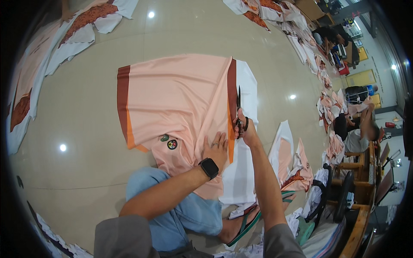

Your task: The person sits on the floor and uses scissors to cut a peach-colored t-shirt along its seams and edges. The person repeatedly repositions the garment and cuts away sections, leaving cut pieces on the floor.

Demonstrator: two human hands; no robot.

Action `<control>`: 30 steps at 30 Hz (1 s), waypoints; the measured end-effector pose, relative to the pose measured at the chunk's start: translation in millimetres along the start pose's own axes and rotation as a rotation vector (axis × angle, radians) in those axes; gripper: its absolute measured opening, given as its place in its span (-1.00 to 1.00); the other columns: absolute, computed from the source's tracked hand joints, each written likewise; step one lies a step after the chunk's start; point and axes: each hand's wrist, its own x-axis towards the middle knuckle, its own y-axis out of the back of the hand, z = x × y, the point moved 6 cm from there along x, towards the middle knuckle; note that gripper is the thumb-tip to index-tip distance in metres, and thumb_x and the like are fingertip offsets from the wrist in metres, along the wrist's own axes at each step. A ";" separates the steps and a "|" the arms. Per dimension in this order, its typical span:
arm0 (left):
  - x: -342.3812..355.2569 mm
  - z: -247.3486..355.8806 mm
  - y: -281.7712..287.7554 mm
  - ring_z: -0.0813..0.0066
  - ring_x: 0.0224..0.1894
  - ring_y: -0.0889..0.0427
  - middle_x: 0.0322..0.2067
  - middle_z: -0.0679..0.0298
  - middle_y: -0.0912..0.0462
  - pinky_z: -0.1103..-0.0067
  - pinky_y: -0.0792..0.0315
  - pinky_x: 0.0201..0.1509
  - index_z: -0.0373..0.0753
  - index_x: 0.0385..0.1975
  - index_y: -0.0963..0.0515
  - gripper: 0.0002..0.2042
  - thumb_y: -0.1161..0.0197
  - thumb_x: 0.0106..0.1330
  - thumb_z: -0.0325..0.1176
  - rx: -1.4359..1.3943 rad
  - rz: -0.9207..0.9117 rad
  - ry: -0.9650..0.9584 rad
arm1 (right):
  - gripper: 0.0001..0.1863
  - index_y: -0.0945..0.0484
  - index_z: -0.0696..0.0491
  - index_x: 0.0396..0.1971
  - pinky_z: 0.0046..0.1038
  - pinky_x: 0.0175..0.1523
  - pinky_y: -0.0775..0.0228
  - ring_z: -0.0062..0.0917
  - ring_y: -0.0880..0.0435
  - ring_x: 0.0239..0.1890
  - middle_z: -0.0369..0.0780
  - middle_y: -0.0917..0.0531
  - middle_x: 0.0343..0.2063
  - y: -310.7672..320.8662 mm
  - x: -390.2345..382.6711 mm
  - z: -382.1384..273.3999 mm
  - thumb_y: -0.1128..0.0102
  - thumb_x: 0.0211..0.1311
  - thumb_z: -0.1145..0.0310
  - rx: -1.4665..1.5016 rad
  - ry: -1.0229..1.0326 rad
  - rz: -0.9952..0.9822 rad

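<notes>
A large peach fabric piece [172,94] with dark red and orange side bands and two small round emblems lies rumpled on the floor before me. Along its right side runs a white fabric margin [247,94]. My left hand [216,150] presses flat on the peach cloth near the right band, fingers spread. Black scissors [239,99] are gripped in my right hand [243,128]. Their blades point away from me, along the line between the dark red band and the white margin. Whether the blades are parted is too small to tell.
Printed fabric [73,38] lies at the far left, a person's hand [67,13] beside it. White and peach scraps [297,167] sit near my sandalled foot. A seated person [359,135] handles cloth at right, near wooden furniture [363,219]. More cloth [297,26] is piled at the far right.
</notes>
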 end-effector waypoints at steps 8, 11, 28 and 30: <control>-2.6 0.4 1.8 0.09 0.68 0.21 0.65 0.09 0.14 -0.32 0.20 0.52 -0.27 0.59 -0.07 -0.31 -0.05 0.48 -0.27 0.009 0.006 0.012 | -0.20 -0.53 0.10 -0.35 -0.45 -0.62 -0.37 -0.56 -0.47 -0.76 -0.34 -0.47 -0.70 -4.1 21.8 -15.4 -0.23 0.20 -0.51 -0.270 0.092 -0.008; -3.7 0.6 3.0 0.10 0.68 0.20 0.65 0.09 0.13 -0.32 0.19 0.52 -0.26 0.59 -0.08 -0.34 -0.02 0.49 -0.30 0.004 0.014 0.021 | -0.19 -0.54 0.09 -0.33 -0.44 -0.61 -0.37 -0.55 -0.45 -0.76 -0.34 -0.46 -0.70 -4.1 20.3 -13.8 -0.23 0.19 -0.52 -0.139 0.047 -0.010; -2.4 0.2 -2.9 0.12 0.68 0.14 0.64 0.11 0.05 -0.34 0.23 0.53 -0.24 0.55 -0.18 -0.38 0.01 0.49 -0.30 -0.001 0.086 0.044 | -0.21 -0.54 0.08 -0.37 -0.46 -0.57 -0.33 -0.57 -0.42 -0.75 -0.36 -0.43 -0.72 -5.7 57.3 -42.7 -0.25 0.19 -0.51 -0.075 -0.011 -0.029; -0.6 1.6 -6.2 0.10 0.67 0.14 0.63 0.08 0.05 -0.33 0.19 0.52 -0.25 0.56 -0.16 -0.30 -0.11 0.41 -0.26 0.004 0.104 0.036 | -0.21 -0.54 0.08 -0.37 -0.45 -0.57 -0.33 -0.57 -0.42 -0.75 -0.35 -0.43 -0.72 -5.5 62.9 -52.3 -0.25 0.18 -0.51 -0.070 -0.029 -0.016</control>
